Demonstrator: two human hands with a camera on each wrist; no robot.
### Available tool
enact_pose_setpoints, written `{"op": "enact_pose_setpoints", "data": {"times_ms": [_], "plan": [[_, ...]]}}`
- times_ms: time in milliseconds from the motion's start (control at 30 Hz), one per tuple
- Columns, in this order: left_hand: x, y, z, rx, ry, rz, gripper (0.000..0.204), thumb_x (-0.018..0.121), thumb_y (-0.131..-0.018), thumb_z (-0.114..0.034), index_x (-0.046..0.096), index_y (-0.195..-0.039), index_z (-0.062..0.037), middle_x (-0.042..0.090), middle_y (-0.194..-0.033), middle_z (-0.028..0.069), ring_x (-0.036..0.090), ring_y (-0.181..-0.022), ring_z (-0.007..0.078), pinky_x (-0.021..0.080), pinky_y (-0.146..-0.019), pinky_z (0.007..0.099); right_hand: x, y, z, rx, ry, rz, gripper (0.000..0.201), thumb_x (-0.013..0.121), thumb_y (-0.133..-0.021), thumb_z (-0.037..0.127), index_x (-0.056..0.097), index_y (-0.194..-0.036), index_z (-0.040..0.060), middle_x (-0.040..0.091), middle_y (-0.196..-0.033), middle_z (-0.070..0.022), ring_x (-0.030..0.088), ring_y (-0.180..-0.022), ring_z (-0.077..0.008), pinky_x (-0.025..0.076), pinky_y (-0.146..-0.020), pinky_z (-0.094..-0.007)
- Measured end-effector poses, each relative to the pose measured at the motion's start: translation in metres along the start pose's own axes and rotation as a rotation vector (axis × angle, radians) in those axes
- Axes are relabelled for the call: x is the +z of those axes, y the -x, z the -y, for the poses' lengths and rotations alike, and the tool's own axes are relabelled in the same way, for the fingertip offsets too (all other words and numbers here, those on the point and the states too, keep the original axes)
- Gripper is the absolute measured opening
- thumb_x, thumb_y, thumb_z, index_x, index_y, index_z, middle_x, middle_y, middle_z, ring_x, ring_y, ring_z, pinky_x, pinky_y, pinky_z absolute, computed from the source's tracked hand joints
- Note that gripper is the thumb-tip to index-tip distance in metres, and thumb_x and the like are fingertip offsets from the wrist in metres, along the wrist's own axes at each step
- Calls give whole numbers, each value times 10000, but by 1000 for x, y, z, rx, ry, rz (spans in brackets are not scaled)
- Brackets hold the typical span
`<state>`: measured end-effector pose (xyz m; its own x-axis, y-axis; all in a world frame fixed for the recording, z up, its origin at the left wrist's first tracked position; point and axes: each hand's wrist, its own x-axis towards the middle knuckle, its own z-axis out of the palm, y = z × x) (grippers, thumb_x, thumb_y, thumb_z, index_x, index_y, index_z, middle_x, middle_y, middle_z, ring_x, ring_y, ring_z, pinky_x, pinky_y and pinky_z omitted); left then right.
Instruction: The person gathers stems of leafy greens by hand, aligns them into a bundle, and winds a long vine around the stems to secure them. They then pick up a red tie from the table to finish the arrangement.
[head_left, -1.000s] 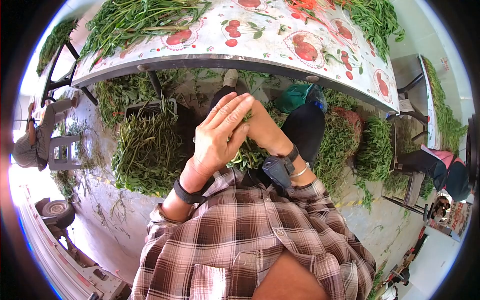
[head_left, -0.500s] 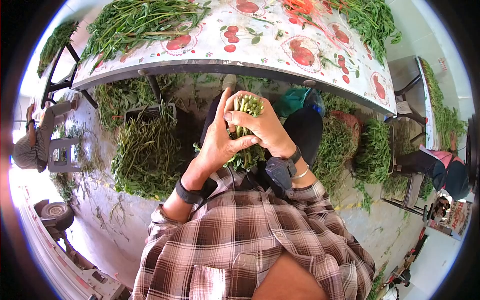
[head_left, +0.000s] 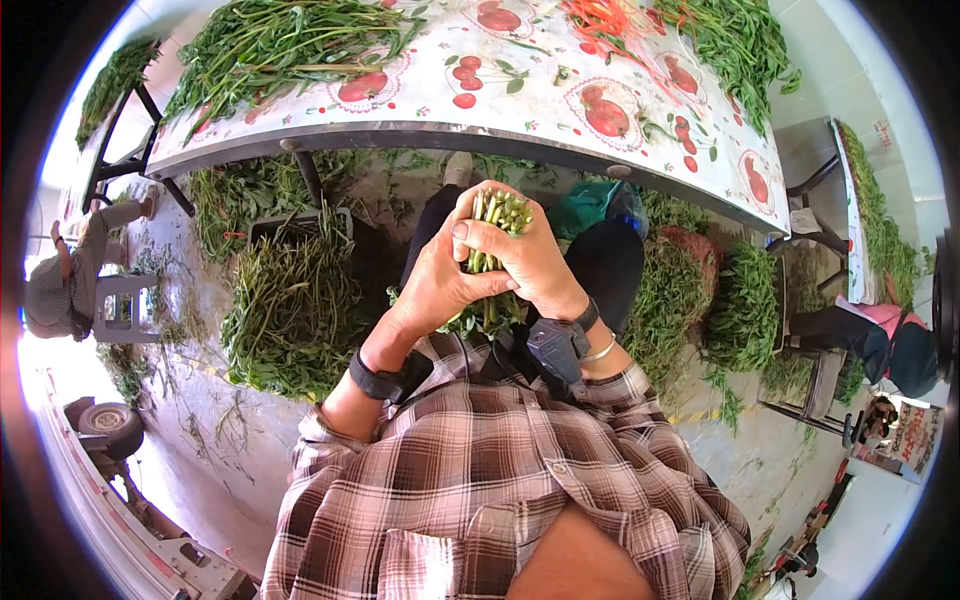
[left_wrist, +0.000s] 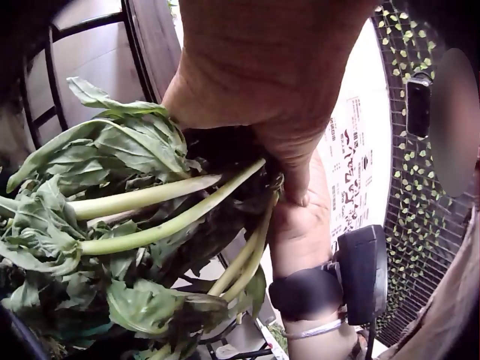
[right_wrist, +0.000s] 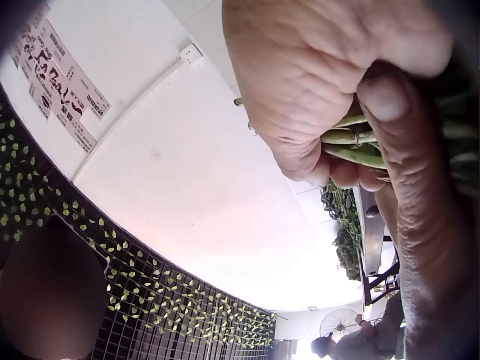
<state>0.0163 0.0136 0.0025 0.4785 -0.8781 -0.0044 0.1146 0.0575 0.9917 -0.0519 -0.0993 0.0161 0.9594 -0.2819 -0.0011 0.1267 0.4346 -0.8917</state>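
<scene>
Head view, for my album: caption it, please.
Fingers of left hand and right hand clasp a bundle of green stems before a fruit-patterned table.

Table (head_left: 540, 100): white cover printed with red fruit; dark front edge. Left side bears a pile of long leafy stalks (head_left: 285, 55). Right of centre, far side: tangled orange-red strands (head_left: 608, 18), just beside a second leafy pile (head_left: 742, 60). A few green scraps (head_left: 562, 73) between. Floor (head_left: 195, 420): pale, littered with loose sprigs; carries a grey stool (head_left: 128, 281) and a large leafy heap (head_left: 285, 325).
</scene>
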Motion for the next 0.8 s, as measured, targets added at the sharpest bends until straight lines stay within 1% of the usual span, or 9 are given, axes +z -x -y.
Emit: {"op": "enact_pose_setpoints", "data": {"times_ms": [133,200,233,333,467,600,633,767,800], "plan": [[-3,3,9,-25,-95,-20,841,827,-639,-176,377,-1336,-37,538,-1174,84,511,-1086,162,410,-947,314,-1,0,1,-19,24,-21,97,638,-813,63,572,-868,18,566,-689,-15,545,-645,-80,442,-617,-216],[-5,4,16,-42,-261,-62,755,793,-643,-195,418,-1278,-35,571,-1096,119,558,-1032,217,435,-906,332,-3,-1,3,-18,-5,-67,119,634,-819,103,565,-873,23,583,-687,-36,556,-642,-97,444,-617,-229],[0,5,8,-68,-379,-99,672,756,-649,-198,445,-1221,-34,590,-1034,166,590,-998,291,450,-873,356,-3,-3,2,-50,-63,-93,114,628,-818,102,561,-865,23,577,-670,-44,559,-630,-114,442,-603,-237],[6,7,16,-60,-515,-149,615,737,-661,-173,460,-1194,-40,600,-1011,193,599,-993,328,461,-851,370,-6,-4,7,-70,-52,-95,83,624,-823,74,581,-872,23,577,-676,-27,559,-620,-92,440,-582,-221],[1,8,15,-55,-478,-107,431,683,-717,-118,528,-1112,-41,616,-1002,179,604,-996,316,466,-841,363,-7,-2,5,-73,-115,-113,86,619,-820,74,578,-873,21,585,-665,-39,564,-608,-106,447,-592,-230],[-6,8,4,1,-517,-34,404,712,-713,-170,540,-1055,-38,621,-933,167,610,-919,342,476,-776,378,-5,-2,1,-117,-203,-143,59,591,-819,40,562,-863,12,561,-638,-45,553,-574,-122,445,-565,-244],[-9,7,5,2,-581,6,454,735,-714,-178,543,-1098,-30,620,-967,154,614,-934,296,464,-823,358,-3,-2,4,-118,-216,-151,46,581,-820,27,555,-851,6,551,-628,-46,545,-561,-122,445,-554,-248],[-14,4,2,3,-762,43,466,747,-695,-213,534,-1060,-16,611,-948,172,595,-917,346,464,-816,384,-3,-4,5,-132,-283,-148,54,578,-824,26,544,-862,9,534,-626,-48,534,-568,-139,447,-566,-267],[-17,4,4,98,-815,34,510,757,-688,-219,532,-1096,-10,614,-969,172,595,-937,342,462,-834,383,-5,-4,4,-137,-298,-164,54,578,-825,29,541,-861,12,528,-627,-48,528,-569,-141,444,-565,-273]]}}
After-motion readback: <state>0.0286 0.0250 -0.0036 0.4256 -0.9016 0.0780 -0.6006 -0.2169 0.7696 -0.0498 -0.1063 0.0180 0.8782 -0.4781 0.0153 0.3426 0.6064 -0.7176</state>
